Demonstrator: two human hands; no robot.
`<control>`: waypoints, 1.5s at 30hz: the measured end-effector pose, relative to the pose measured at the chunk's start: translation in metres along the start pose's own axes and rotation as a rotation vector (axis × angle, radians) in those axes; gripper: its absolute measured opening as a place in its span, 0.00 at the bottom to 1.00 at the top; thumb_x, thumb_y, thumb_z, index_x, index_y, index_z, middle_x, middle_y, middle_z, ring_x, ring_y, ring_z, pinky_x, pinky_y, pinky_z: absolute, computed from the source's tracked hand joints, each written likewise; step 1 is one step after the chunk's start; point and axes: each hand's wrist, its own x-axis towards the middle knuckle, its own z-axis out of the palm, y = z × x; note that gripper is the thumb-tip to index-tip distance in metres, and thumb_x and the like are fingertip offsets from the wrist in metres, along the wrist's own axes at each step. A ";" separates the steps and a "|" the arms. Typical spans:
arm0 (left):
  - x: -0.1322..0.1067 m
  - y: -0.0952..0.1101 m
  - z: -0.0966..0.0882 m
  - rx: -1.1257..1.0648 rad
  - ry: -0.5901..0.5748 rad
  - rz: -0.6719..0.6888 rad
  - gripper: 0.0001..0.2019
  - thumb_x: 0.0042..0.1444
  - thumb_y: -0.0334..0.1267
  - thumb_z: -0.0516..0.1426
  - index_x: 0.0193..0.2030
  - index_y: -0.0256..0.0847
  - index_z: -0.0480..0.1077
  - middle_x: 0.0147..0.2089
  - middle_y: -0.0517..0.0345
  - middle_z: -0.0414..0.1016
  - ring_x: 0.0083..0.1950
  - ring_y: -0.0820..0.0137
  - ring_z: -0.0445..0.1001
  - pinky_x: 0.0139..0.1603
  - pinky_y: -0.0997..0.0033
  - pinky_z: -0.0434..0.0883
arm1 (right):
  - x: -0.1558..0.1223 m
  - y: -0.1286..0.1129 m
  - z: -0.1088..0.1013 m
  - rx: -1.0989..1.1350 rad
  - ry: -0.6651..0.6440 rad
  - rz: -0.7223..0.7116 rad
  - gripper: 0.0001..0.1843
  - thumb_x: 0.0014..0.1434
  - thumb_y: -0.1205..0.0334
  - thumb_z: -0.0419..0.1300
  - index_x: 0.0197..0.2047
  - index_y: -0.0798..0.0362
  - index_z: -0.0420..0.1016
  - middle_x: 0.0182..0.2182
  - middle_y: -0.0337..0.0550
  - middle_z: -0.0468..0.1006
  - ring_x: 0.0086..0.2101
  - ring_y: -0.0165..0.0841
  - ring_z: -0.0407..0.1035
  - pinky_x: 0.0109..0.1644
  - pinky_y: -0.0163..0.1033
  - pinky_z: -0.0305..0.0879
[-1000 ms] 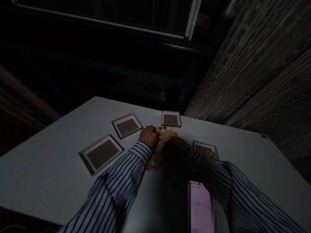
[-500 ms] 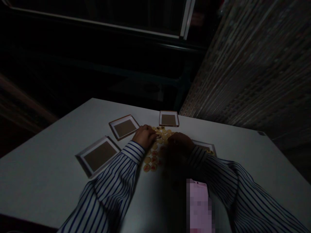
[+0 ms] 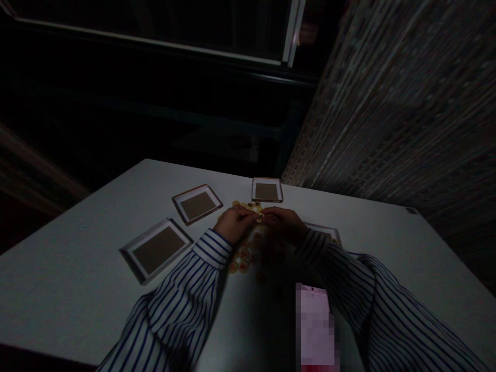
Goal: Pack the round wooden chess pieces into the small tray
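Observation:
My left hand (image 3: pixel 234 224) and my right hand (image 3: pixel 285 223) meet over the middle of the white table. Between their fingertips is a round yellowish xiangqi piece (image 3: pixel 260 217) with a black mark on its face, and the fingers of both hands are closed on it. Several more pieces lie around and under the hands. Those nearer to me, such as one xiangqi piece (image 3: pixel 243 266), carry red marks, while some at the back (image 3: pixel 250 205) show black ones. Shadow and my hands hide part of the group.
Shallow open boxes with brown bottoms stand around: a left box (image 3: pixel 127 253), a back-left box (image 3: pixel 178 206) and a back box (image 3: pixel 267 200). Another box (image 3: pixel 337 233), with pieces in it, is partly behind my right wrist. A phone (image 3: pixel 315 325) with a blurred screen lies close to me.
My hands have come together from apart over the pieces, the left moving right and the right moving slightly left. A black-marked xiangqi piece now shows between their fingertips.

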 end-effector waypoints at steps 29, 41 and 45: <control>0.036 -0.014 0.006 0.767 -0.228 0.197 0.12 0.51 0.35 0.51 0.40 0.43 0.72 0.45 0.52 0.73 0.47 0.62 0.68 0.46 0.64 0.63 | 0.017 0.045 -0.038 -0.542 -0.211 0.298 0.13 0.52 0.61 0.53 0.37 0.53 0.77 0.37 0.45 0.78 0.37 0.33 0.70 0.38 0.32 0.61; 0.040 -0.022 -0.004 0.278 -0.139 0.065 0.15 0.52 0.44 0.52 0.40 0.39 0.73 0.42 0.50 0.76 0.45 0.64 0.71 0.48 0.64 0.65 | 0.012 0.040 -0.045 -0.563 -0.089 0.247 0.14 0.54 0.62 0.49 0.39 0.53 0.73 0.36 0.43 0.77 0.36 0.31 0.69 0.37 0.32 0.59; 0.031 -0.014 -0.013 -0.273 -0.037 -0.120 0.21 0.44 0.48 0.59 0.41 0.35 0.72 0.39 0.50 0.77 0.41 0.64 0.73 0.46 0.63 0.68 | 0.011 0.030 -0.047 -0.560 -0.014 0.061 0.13 0.55 0.64 0.50 0.39 0.55 0.73 0.37 0.45 0.76 0.37 0.31 0.67 0.42 0.34 0.59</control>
